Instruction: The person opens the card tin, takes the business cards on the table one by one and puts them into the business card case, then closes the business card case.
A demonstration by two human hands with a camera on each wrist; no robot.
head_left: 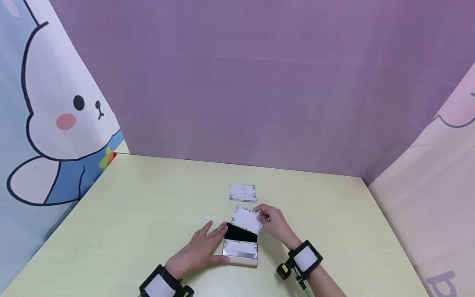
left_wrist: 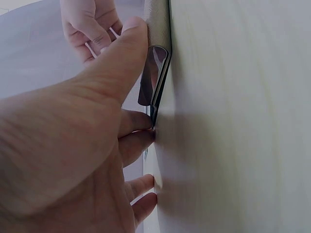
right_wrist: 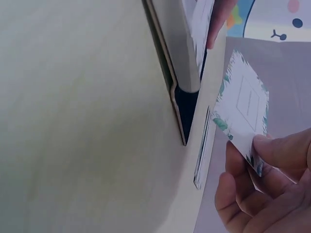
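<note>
- Hands first: left hand (head_left: 200, 249) lies flat, fingers straight, pressed against the left edge of the card case (head_left: 240, 246), thumb along its near end; nothing gripped. The left wrist view shows the thumb on the case edge and the fingertips on the counter (head_left: 130, 206).
- Right hand (head_left: 272, 222) pinches one card (head_left: 246, 220) at its right edge between thumb and fingertips; the card is tilted, hovering just over the far end of the case.
- Case sits open on the counter, black lid section at the far end, a card already showing in the near section.
- Spare stack of cards (head_left: 243, 192) lies further back, apart from the case.
- Judgement: the step is feeding the held card into the case. Square the card to the case's long axis first; it looks rotated now.
- Lower the leading edge into the slot, then slide, not drop.
- Keep the left hand bracing so the case can't skate away.
- Risk: a corner catching on the lid edge and bending; the pinch sits far out on one edge, so the card may twist.
</note>
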